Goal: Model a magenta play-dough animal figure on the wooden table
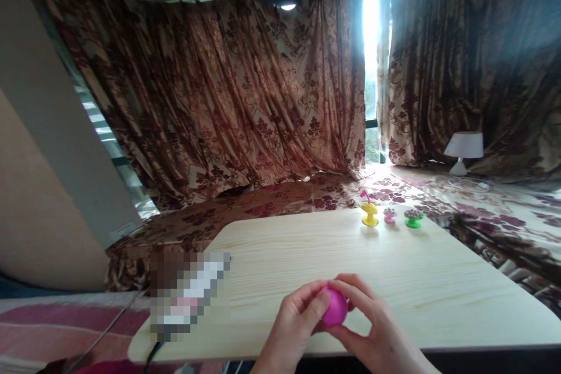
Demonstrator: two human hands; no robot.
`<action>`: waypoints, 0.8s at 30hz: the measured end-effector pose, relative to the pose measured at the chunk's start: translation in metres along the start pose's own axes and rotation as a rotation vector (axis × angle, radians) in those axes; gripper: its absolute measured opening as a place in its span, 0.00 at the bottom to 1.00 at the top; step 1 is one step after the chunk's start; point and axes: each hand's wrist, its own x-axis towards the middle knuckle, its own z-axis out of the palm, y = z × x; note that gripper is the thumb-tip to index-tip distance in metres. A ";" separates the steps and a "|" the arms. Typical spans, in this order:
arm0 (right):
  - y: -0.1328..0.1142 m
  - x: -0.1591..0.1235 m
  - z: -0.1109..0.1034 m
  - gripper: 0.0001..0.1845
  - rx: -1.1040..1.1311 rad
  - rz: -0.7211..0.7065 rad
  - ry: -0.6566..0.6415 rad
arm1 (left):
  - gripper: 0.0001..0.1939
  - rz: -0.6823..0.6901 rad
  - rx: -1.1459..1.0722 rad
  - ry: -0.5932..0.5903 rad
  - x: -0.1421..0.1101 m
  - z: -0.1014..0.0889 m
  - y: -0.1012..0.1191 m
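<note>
Above the front edge of the table, a smooth bright pink ball (335, 307), which looks like modelling clay, is held between both hands. My left hand (302, 310) grips it from the left, with the thumb pressed on its near face. From the right, the fingers and thumb of my right hand (368, 318) curve around its top and underside. Towards the far right of the table stand three small clay-like figures: a yellow one (370, 215) with a pink curved stalk, a small pink one (390, 215), and a green one (414, 218) with pink dots on top.
Both hands are over a pale wooden table (272, 263) with rounded corners. A blurred-out flat object (193, 295) with a black cable lies at its left edge. Behind are a flower-patterned covered ledge (280, 201), long curtains (263, 99) and a white lamp (464, 146).
</note>
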 end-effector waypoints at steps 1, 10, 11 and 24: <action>-0.001 0.001 -0.002 0.25 0.002 -0.008 -0.022 | 0.24 0.005 0.023 -0.014 0.000 -0.001 0.000; -0.016 0.012 -0.014 0.23 -0.008 -0.039 -0.126 | 0.20 0.039 0.133 -0.028 -0.005 -0.004 0.011; -0.014 0.015 -0.013 0.21 -0.001 -0.046 -0.126 | 0.19 0.081 0.217 -0.045 -0.002 -0.005 0.010; 0.027 0.034 -0.013 0.09 -0.550 -0.010 -0.209 | 0.17 0.258 1.086 0.170 0.045 -0.052 -0.020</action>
